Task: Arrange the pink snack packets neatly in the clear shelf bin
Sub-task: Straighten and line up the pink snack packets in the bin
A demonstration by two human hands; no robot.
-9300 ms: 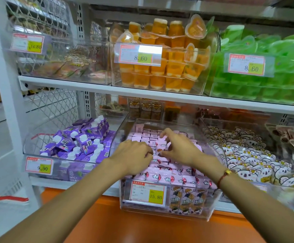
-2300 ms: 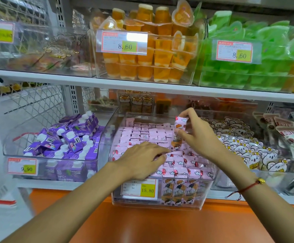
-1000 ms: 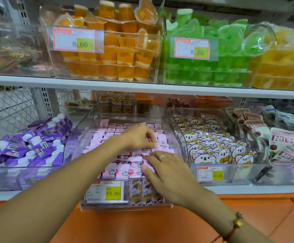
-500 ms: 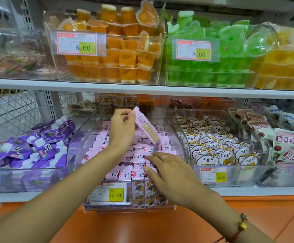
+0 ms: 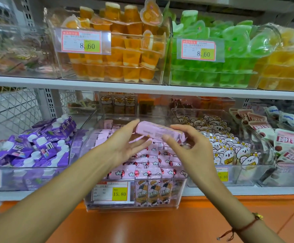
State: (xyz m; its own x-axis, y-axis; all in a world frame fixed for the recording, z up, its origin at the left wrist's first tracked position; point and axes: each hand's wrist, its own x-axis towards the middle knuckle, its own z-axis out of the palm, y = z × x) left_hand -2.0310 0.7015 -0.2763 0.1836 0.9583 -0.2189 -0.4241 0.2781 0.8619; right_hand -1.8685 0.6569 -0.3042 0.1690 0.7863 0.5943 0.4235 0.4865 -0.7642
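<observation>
A clear shelf bin [image 5: 134, 206] sits on the lower shelf, filled with rows of pink snack packets [image 5: 153, 171]. Above the bin, one pink packet [image 5: 157, 132] is held lying sideways between both hands. My left hand [image 5: 127, 146] has its palm up and fingers spread, its thumb and fingertips touching the packet's left end. My right hand [image 5: 186, 148] pinches the packet's right end between thumb and fingers. Both hands hover above the middle of the bin.
A bin of purple pouches [image 5: 37, 146] stands to the left, a bin of bear-print packets [image 5: 223, 146] to the right. The white upper shelf [image 5: 142, 87] carries orange jelly cups [image 5: 118, 50] and green jelly cups [image 5: 212, 55]. An orange ledge [image 5: 142, 225] runs below.
My left hand lifted one pink packet out of the bin. My right hand left the front rows and rose to take the packet's right end. The packet now lies level between both hands.
</observation>
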